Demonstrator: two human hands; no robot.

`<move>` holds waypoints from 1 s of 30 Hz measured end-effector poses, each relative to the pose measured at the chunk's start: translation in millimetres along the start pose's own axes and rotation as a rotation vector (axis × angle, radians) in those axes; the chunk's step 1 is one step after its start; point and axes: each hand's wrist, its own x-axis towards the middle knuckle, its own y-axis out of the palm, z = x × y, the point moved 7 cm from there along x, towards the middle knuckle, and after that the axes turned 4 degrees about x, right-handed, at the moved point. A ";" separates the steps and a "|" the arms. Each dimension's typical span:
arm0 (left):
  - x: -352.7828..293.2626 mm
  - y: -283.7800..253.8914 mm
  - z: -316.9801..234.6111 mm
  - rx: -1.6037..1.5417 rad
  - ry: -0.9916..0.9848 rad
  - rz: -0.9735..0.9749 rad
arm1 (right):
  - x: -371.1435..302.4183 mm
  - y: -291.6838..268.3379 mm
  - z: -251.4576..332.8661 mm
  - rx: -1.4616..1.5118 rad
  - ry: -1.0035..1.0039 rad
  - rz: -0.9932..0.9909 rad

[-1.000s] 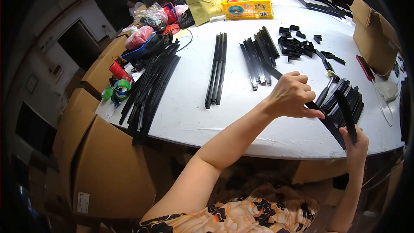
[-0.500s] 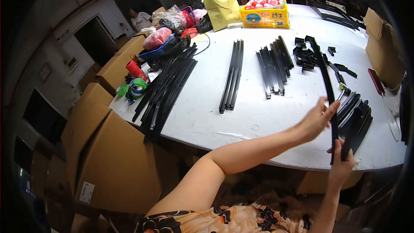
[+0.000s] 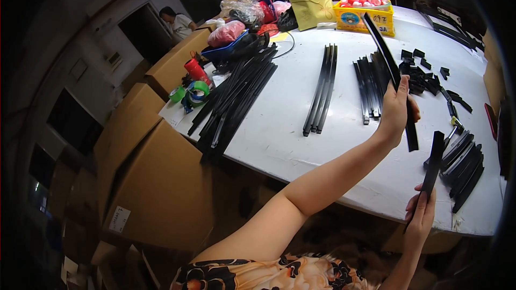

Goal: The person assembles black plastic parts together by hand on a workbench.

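Observation:
My left hand is closed round a long black strip, held tilted above the white table with both ends sticking out past the fist. Lower and nearer to me, my right hand grips a shorter flat black strip near its lower end. The two strips are apart. Just right of the shorter strip lies a stack of short black strips. Small black corner pieces are heaped beyond it. Behind my left hand, bundled black strips lie partly hidden.
Three long strips lie mid-table, and a big loose pile covers the left edge. Tape rolls, a yellow bag and a yellow crate stand farther off. Cardboard boxes crowd the left side. Another person is behind.
My left hand has moved up and away with the long strip. My right hand has come off that strip, moved slightly nearer, and holds a separate shorter one. The view has shifted to the left.

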 end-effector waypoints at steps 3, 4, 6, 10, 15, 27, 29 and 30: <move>-3.2 -4.5 12.0 -0.380 -0.254 -0.048 | -4.7 23.3 0.4 0.036 0.083 0.040; -2.6 -6.8 12.6 -0.379 -0.251 -0.059 | -5.2 29.2 -1.9 0.068 0.144 0.047; -1.6 -3.9 17.9 -0.458 -0.315 -0.013 | -3.4 34.6 -4.8 0.038 0.145 0.086; 6.0 -3.1 14.7 -0.476 -0.251 -0.052 | 1.7 35.2 -25.7 -0.003 0.097 0.165; -0.1 -12.0 0.7 -0.338 -0.203 -0.057 | 1.5 39.0 -33.3 0.095 0.102 0.157; 17.2 -36.5 33.5 -0.159 -0.183 -0.143 | 14.1 14.0 -33.0 0.394 0.063 -0.004; 22.1 -40.3 34.7 -0.289 -0.233 -0.098 | 23.4 -5.3 -19.5 0.594 0.020 -0.131; 19.9 -36.5 33.6 -0.357 -0.247 -0.043 | 26.9 -15.2 -12.9 0.706 -0.013 -0.193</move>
